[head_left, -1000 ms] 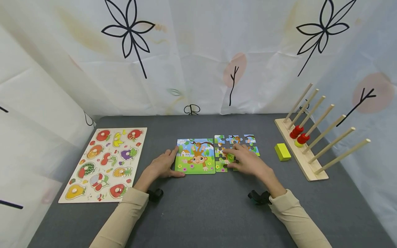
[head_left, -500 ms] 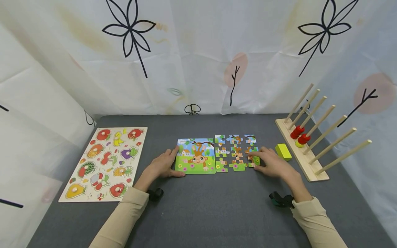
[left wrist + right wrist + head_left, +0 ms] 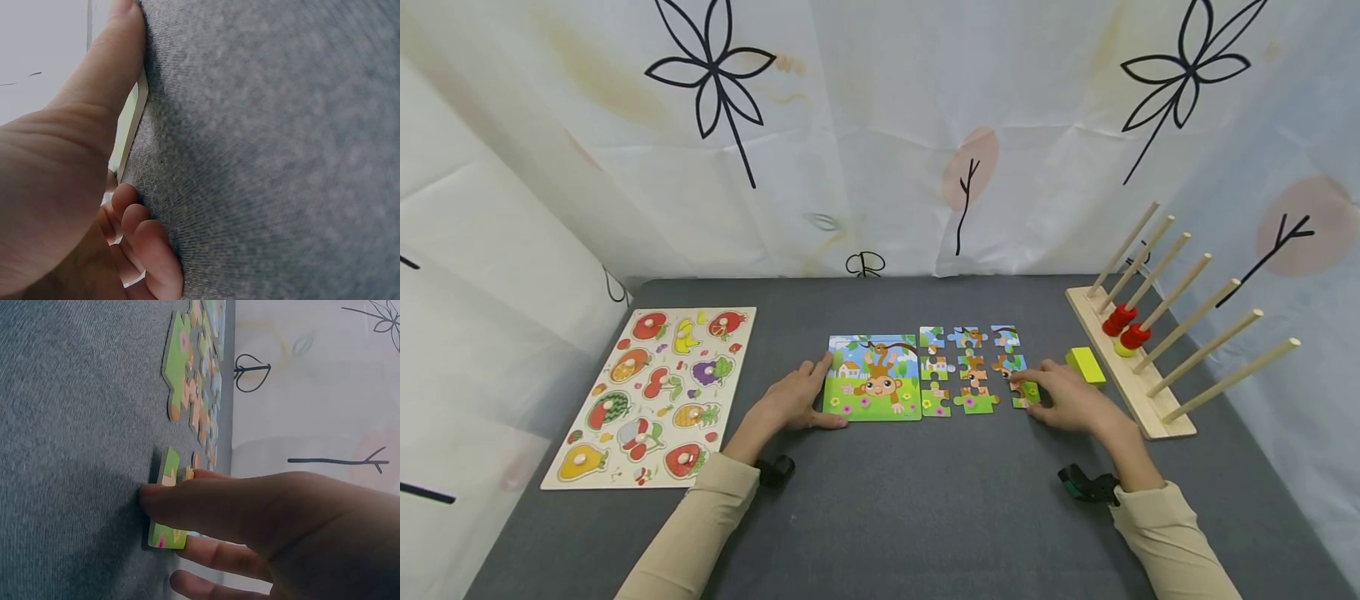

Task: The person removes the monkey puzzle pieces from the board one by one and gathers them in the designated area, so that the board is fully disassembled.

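My left hand [image 3: 797, 398] rests at the left side of a square monkey puzzle board [image 3: 872, 379], the thumb along its front corner and the fingers by its left edge. In the left wrist view the thumb lies straight beside the board's pale edge, with several fingertips [image 3: 150, 237] down on the grey cloth. My right hand [image 3: 1075, 400] pinches a green corner puzzle piece [image 3: 169, 537] between thumb and fingers, low over the table. That piece stands slightly apart from the blue-and-brown piece [image 3: 1009, 363] behind it. Other loose monkey pieces [image 3: 977, 404] lie in rows between the board and this hand.
A wooden fruit puzzle board [image 3: 655, 396] lies to the left. On the right are a yellow block [image 3: 1085, 367] and a wooden peg rack [image 3: 1150, 400] with upright pegs, red rings [image 3: 1133, 335] and a yellow one. A white patterned curtain [image 3: 880, 142] hangs behind the grey table.
My right hand has gone from over the middle pieces to the right column, and has shifted the green corner piece a little rightward. The left hand and the board have stayed put.
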Demonstrator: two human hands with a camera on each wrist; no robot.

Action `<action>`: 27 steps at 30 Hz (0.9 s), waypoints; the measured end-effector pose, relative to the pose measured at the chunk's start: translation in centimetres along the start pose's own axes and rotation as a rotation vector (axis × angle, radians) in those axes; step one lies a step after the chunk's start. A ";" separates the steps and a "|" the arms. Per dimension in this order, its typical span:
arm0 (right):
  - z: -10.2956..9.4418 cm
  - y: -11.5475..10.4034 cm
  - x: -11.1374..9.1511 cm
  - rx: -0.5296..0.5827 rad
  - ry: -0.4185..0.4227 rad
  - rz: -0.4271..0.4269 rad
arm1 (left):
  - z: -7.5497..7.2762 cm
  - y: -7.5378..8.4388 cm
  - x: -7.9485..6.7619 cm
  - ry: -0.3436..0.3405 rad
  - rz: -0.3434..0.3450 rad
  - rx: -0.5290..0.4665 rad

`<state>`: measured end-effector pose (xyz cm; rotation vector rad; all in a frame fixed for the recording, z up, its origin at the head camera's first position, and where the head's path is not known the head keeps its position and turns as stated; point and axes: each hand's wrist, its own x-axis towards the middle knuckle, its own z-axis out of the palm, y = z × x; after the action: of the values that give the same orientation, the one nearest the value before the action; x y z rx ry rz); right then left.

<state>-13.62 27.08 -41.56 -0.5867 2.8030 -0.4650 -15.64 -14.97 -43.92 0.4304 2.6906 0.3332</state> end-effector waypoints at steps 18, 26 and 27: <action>0.1 -0.4 -0.3 0.006 0.000 0.002 | 0.0 0.1 -0.1 0.007 0.000 -0.007; 0.2 -0.5 -0.4 0.012 -0.002 0.004 | 0.2 0.0 -0.1 0.015 0.007 -0.003; 0.2 -0.5 -0.4 0.015 -0.006 0.009 | 0.2 0.0 -0.1 0.014 0.007 -0.003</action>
<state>-13.00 26.74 -41.46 -0.5705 2.7929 -0.4816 -15.49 -15.00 -44.09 0.4380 2.7029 0.3439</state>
